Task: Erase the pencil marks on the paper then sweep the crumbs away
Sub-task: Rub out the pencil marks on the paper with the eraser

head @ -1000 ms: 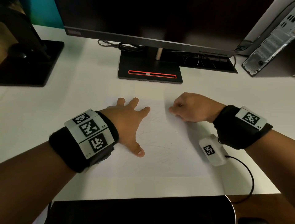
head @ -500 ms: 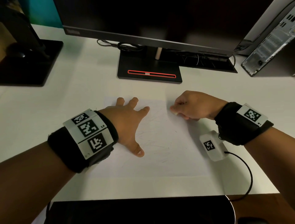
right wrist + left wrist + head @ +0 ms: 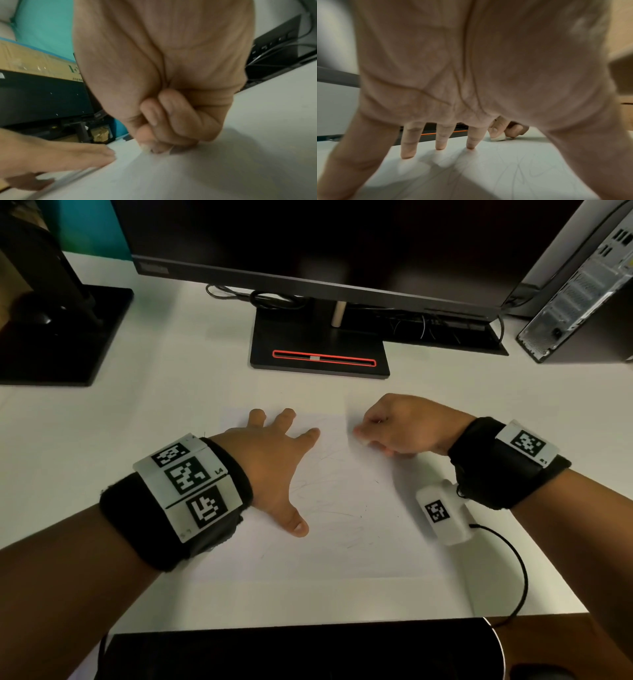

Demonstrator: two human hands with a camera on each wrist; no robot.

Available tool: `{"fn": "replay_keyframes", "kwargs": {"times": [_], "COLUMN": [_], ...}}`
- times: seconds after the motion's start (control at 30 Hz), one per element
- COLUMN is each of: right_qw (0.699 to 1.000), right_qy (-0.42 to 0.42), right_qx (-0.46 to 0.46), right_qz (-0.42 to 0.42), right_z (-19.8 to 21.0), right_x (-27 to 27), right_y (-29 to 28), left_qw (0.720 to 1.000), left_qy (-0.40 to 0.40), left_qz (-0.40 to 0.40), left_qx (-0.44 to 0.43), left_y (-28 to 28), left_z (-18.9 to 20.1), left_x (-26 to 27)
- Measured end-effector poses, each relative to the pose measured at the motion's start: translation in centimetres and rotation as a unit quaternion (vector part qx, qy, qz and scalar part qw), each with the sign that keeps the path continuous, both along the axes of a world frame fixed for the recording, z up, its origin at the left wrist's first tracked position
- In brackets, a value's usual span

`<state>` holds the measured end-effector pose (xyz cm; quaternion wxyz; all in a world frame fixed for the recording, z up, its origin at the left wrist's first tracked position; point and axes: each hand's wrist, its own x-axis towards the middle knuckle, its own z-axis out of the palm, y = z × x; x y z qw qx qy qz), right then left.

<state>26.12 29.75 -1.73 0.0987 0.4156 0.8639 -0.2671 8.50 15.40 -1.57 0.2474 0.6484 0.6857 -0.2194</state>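
Observation:
A white sheet of paper with faint pencil scribbles lies flat on the white desk. My left hand presses on the sheet's left part with fingers spread and straight; its fingertips touch the paper. My right hand is curled at the sheet's far right corner and pinches a small white eraser against the paper. In the right wrist view the eraser is mostly hidden under the curled fingers.
A monitor stand with a red slot sits just beyond the paper. A second black stand is at the far left, a computer case at the far right. A dark keyboard edge lies along the near desk edge.
My right hand with the eraser has shifted slightly away from me along the sheet's far right corner. The left hand has stayed pressed in place.

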Motion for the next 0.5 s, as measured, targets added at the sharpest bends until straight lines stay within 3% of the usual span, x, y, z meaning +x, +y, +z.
{"fn": "replay_keyframes", "kwargs": {"times": [0.1, 0.2, 0.37, 0.5], "right_qw": [0.999, 0.998, 0.999, 0.998], "right_qy": [0.002, -0.023, 0.001, -0.023], "right_qx": [0.045, 0.002, 0.047, 0.015], "right_qz": [-0.008, 0.055, -0.01, 0.054], "right_z": [0.0, -0.2, 0.1, 0.1], "right_x": [0.0, -0.3, -0.1, -0.1], "right_y": [0.2, -1.0, 0.2, -0.9], "left_qw": [1.0, 1.0, 1.0, 1.0], "left_qy": [-0.001, -0.002, -0.001, -0.002], "left_qz": [0.001, -0.001, 0.001, 0.002], "left_qx": [0.0, 0.003, 0.002, 0.001], "left_y": [0.0, 0.0, -0.1, 0.0], "left_z": [0.0, 0.0, 0.1, 0.0], "left_x": [0.0, 0.0, 0.1, 0.1]}}
